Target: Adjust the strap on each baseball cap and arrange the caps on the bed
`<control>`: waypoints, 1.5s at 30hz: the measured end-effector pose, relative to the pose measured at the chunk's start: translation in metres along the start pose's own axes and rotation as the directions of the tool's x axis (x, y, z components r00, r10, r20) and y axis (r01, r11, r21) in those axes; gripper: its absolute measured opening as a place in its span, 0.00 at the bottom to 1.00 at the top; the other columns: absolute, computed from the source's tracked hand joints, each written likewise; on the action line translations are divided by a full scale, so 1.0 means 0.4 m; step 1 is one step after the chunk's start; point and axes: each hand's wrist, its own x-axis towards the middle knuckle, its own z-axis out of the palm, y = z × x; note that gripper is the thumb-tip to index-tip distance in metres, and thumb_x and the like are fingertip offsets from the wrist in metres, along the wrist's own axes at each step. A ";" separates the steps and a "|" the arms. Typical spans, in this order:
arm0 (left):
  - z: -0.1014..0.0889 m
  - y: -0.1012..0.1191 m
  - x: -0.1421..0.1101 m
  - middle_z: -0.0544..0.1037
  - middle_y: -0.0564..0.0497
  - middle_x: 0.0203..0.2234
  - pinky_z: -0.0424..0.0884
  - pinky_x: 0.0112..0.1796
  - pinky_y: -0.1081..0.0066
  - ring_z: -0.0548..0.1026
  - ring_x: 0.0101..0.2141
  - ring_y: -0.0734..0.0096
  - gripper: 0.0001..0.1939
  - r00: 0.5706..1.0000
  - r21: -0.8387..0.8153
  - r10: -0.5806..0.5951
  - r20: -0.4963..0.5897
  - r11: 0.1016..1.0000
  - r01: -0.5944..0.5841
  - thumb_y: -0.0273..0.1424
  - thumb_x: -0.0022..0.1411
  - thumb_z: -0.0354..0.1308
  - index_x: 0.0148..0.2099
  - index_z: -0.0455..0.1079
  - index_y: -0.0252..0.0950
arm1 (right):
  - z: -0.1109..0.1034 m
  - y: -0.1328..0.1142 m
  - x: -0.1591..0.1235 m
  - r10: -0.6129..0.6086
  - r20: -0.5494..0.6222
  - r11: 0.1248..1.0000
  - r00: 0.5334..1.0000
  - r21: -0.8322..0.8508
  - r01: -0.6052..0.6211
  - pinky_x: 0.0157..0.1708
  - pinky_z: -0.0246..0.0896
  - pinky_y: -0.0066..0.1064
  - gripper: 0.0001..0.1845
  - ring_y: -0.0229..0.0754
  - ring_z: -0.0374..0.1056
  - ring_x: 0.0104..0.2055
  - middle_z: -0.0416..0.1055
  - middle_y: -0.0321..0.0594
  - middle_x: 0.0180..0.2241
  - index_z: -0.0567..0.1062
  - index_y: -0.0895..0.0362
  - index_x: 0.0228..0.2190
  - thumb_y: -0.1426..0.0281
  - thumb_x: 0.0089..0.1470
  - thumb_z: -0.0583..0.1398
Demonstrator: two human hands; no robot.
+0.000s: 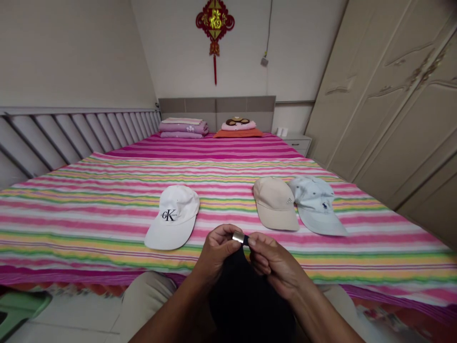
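Dark cloth cap (250, 302): I saw it at the lower centre, just below both hands.
Shiny silver metal buckle (238, 237): sat mid-frame, pinched between the left hand's (218, 248) thumb and fingertips, no gap left.
Narrow dark strap (246, 240): the right hand (274, 261) had thumb and forefinger closed on it, just beside the buckle.
Strap handling: I judged a steady left pinch and a flat, untwisted strap mattered most.
White cap with black lettering (176, 216): lay left of centre on the striped bedspread (117, 214).
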 end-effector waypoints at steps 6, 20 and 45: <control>0.000 0.001 -0.001 0.71 0.55 0.20 0.59 0.24 0.79 0.64 0.21 0.81 0.12 1.000 0.032 -0.012 -0.017 0.999 0.013 0.30 0.39 0.66 0.30 0.72 0.34 | 0.006 0.005 0.002 -0.006 -0.018 1.000 1.000 -0.012 0.006 0.14 0.30 0.24 0.15 0.25 0.38 0.11 0.49 0.22 0.07 0.63 0.58 0.19 0.63 0.42 0.63; -0.005 -0.010 -0.002 0.71 0.55 0.21 0.61 0.25 0.77 0.67 0.22 0.79 0.11 0.999 0.030 0.018 0.030 0.999 -0.019 0.29 0.41 0.65 0.31 0.72 0.34 | 0.004 0.004 0.000 -0.067 -0.154 0.988 0.986 -0.146 0.044 0.15 0.39 0.22 0.11 0.29 0.50 0.13 0.60 0.28 0.10 0.67 0.58 0.21 0.65 0.40 0.63; 0.010 -0.017 -0.007 0.75 0.54 0.18 0.65 0.24 0.77 0.71 0.20 0.77 0.13 0.997 -0.100 -0.079 -0.006 0.992 0.078 0.27 0.37 0.67 0.30 0.72 0.33 | 0.013 0.007 0.000 -0.029 -0.048 0.999 0.998 0.025 0.030 0.15 0.41 0.22 0.13 0.28 0.47 0.13 0.56 0.28 0.09 0.66 0.59 0.17 0.65 0.42 0.63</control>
